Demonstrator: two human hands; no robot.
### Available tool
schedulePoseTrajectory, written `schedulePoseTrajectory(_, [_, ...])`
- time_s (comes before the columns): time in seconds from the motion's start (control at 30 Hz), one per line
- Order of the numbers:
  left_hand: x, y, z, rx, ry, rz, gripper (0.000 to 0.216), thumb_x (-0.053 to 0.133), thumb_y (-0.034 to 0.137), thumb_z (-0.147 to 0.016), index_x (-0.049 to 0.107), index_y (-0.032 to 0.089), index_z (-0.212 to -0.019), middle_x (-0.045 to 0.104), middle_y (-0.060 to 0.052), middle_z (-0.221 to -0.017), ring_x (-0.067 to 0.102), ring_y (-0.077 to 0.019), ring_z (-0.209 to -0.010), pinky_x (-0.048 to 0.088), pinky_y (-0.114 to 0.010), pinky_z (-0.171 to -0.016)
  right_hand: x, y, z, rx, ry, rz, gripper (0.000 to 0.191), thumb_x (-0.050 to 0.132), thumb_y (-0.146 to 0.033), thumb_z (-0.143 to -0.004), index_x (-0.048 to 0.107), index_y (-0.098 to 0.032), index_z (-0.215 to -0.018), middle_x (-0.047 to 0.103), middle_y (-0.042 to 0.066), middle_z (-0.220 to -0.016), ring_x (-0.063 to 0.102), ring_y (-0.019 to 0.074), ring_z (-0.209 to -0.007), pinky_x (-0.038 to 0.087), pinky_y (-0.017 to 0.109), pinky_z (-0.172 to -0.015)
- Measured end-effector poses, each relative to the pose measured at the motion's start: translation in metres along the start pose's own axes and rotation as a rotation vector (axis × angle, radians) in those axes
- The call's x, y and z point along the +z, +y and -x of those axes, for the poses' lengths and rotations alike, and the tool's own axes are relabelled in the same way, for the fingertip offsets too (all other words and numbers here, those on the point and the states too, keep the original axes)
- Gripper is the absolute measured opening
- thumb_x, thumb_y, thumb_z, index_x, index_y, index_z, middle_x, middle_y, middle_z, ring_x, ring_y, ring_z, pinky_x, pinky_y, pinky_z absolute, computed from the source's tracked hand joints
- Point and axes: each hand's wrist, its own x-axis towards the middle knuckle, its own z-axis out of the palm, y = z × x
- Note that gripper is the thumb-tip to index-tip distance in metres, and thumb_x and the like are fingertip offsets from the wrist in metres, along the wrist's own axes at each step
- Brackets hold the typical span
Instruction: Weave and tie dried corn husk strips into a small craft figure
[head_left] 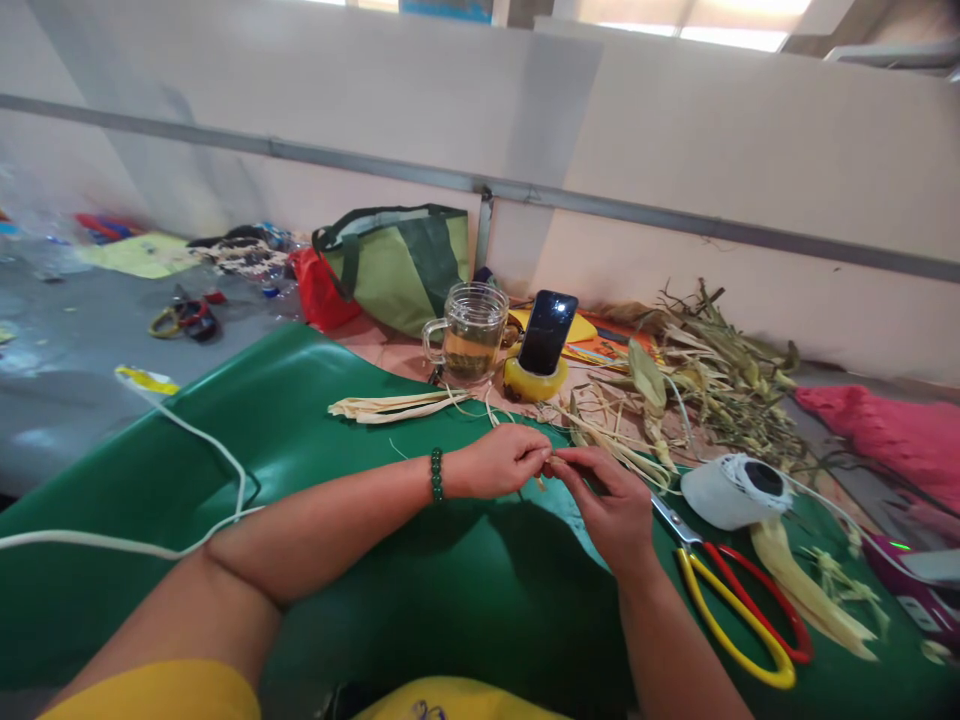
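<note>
My left hand point(501, 461), with a green bead bracelet point(436, 475) at the wrist, is closed in a fist with thumb and forefinger pinched. My right hand point(613, 500) pinches at the same spot, so the fingertips of both hands meet. Between them is a thin husk strip point(541, 483), tan and mostly hidden by the fingers. Behind the left hand lies a bundle of pale dried husk strips point(397, 406). Scissors with one red and one yellow handle point(739, 605) lie beside my right wrist, blades partly covered by the hand.
A green mat point(337, 610) covers the table under my arms. Behind stand a glass mug of tea point(474, 335), a phone point(549, 332) on a yellow holder, and a green bag point(405, 265). Rightward are dried plants point(735, 370) and a white spool point(724, 492). A white cable point(135, 545) crosses left.
</note>
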Motion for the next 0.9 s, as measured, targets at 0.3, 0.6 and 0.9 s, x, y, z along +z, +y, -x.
schedulePoseTrajectory(0.3, [-0.005, 0.005, 0.000, -0.124, -0.058, 0.147, 0.026, 0.040, 0.010, -0.081, 0.046, 0.014, -0.056, 0.051, 0.002, -0.056, 0.043, -0.0077, -0.056, 0.035, -0.018, -0.056, 0.002, 0.001, 0.001, -0.127, 0.004, 0.099, 0.009, 0.059, -0.027, -0.085, 0.066, -0.021, -0.085, 0.070, 0.002, -0.075, 0.066, 0.0151, -0.066, 0.056, 0.028, -0.063])
schedulePoseTrajectory(0.6, [0.001, 0.002, 0.000, -0.156, -0.053, 0.209, 0.027, 0.041, 0.025, -0.090, 0.049, 0.014, -0.067, 0.056, 0.002, -0.060, 0.050, -0.0077, -0.059, 0.039, -0.017, -0.058, -0.002, 0.005, -0.001, -0.146, -0.037, 0.206, 0.015, 0.054, -0.030, -0.088, 0.063, -0.020, -0.080, 0.066, 0.001, -0.068, 0.062, 0.0134, -0.059, 0.051, 0.025, -0.056])
schedulePoseTrajectory(0.9, [0.007, 0.001, 0.002, -0.120, 0.016, 0.105, 0.028, 0.042, 0.021, -0.090, 0.048, 0.015, -0.064, 0.056, 0.002, -0.061, 0.050, -0.0079, -0.061, 0.038, -0.018, -0.060, -0.004, 0.006, -0.001, -0.087, -0.053, 0.166, 0.017, 0.060, -0.035, -0.085, 0.068, -0.021, -0.078, 0.069, 0.000, -0.066, 0.063, 0.0139, -0.054, 0.051, 0.025, -0.050])
